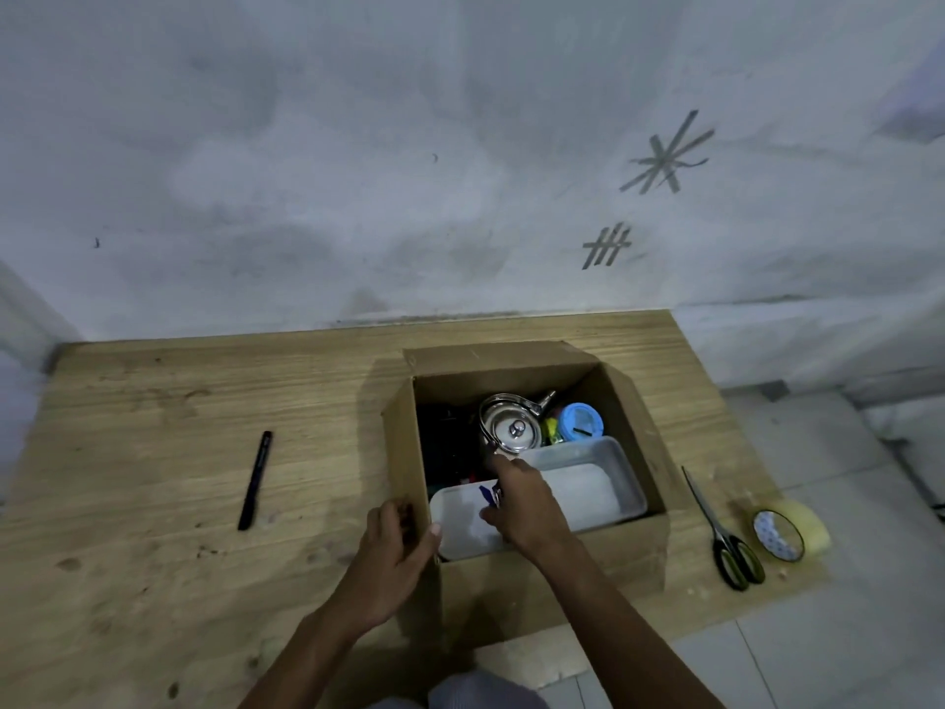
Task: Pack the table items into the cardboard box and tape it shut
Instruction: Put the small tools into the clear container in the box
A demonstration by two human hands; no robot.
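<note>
Left hand (396, 547) – gripped cardboard box (624, 550) wall, thumb inside | right hand (521, 498) – pinched small blue item (487, 493) (kind unclear) over white tray (628, 478) | steel kettle (511, 427) behind

Wooden table (153, 452) meets a blotchy wall (358, 145) bearing dark marks (667, 156); pale floor tiles (828, 657) beside.

A light wooden table (153, 452) with visible grain and a few dark stains stands with its far edge against the wall. An open cardboard box (588, 560) sits on it right of centre, its flaps folded outward. A black marker pen (254, 481) lies well to the left of the box, pointing roughly front to back. Right of the box lie scissors (718, 524) with dark handles toward the near edge, and just beside them a roll of clear tape (815, 529), close to the table's right edge.
</note>
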